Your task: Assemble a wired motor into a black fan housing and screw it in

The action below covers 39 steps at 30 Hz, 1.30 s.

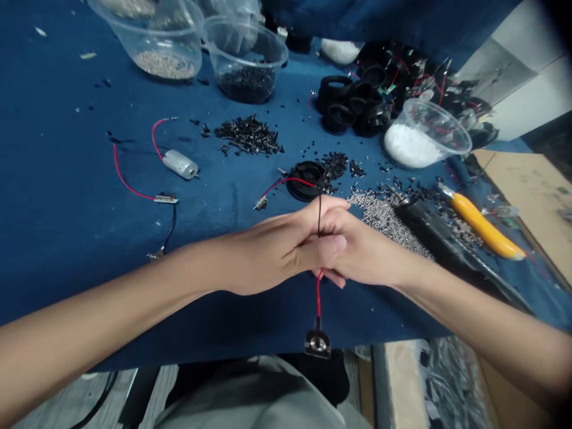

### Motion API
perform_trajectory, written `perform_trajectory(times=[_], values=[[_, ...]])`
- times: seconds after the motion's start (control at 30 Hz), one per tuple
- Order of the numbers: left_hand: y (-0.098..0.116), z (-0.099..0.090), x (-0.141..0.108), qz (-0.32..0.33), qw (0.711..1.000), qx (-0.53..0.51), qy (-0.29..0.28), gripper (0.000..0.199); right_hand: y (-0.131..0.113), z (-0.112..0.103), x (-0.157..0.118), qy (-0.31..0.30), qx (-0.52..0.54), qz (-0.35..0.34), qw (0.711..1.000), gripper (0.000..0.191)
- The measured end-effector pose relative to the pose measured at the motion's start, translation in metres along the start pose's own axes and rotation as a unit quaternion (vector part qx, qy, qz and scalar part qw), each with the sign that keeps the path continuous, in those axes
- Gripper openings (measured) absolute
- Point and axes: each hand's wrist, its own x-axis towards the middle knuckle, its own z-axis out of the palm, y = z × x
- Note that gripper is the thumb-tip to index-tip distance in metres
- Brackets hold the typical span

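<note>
My left hand (290,250) and my right hand (357,241) are closed against each other above the front part of the cloth. What lies between them is hidden. A thin black wire (319,214) runs down across the fingers behind my left thumb. Below the hands hangs a red wire (319,298), ending in a small dark piece (317,344) with a shiny round centre. Just beyond the hands lies a round black housing (304,180). Next to it is a red lead (272,187) with a small metal part at its end.
A silver motor (180,164) and a wired circuit board (166,199) lie at left. Black screws (250,135) and small silver parts (388,220) form piles. Clear tubs (245,59) stand behind. A yellow-handled tool (487,226) and a black tool (447,244) lie at right.
</note>
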Motion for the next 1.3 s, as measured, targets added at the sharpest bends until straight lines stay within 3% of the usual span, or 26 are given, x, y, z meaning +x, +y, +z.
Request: perform_trajectory(times=[0.23,0.4,0.5,0.63,0.77,0.87,1.07,1.13,1.3], values=[[-0.006,0.002,0.001,0.022,1.0,-0.008,0.004,0.041,-0.006,0.0,-0.001,-0.003,-0.033,-0.004,0.999,0.022],[-0.001,0.003,-0.001,-0.014,0.999,-0.043,0.023,0.046,-0.009,-0.001,-0.001,-0.021,-0.013,0.018,1.0,0.013],[0.009,-0.01,-0.008,-0.021,0.999,-0.04,-0.012,0.045,-0.015,-0.003,0.002,-0.037,-0.012,0.048,0.998,0.016],[0.022,-0.031,-0.018,-0.024,0.997,0.059,-0.051,0.044,-0.025,-0.004,0.004,-0.057,-0.038,0.045,0.997,0.034],[0.025,-0.041,-0.02,-0.054,0.994,0.071,-0.062,0.06,-0.03,-0.006,0.003,-0.084,-0.057,0.065,0.993,0.039],[0.024,-0.039,-0.02,-0.067,0.995,0.059,-0.046,0.066,-0.033,-0.008,0.001,-0.089,-0.057,0.065,0.992,0.044],[0.029,-0.036,-0.024,-0.108,0.972,0.198,0.062,0.037,-0.035,-0.011,-0.006,-0.099,0.033,0.114,0.988,0.045],[0.033,-0.038,-0.021,-0.16,0.963,0.213,0.032,0.029,-0.034,-0.012,-0.009,-0.097,0.062,0.126,0.985,0.044],[0.05,-0.047,0.002,-0.288,0.927,0.143,-0.195,0.031,-0.035,-0.017,-0.013,-0.14,0.096,0.108,0.979,0.038]])
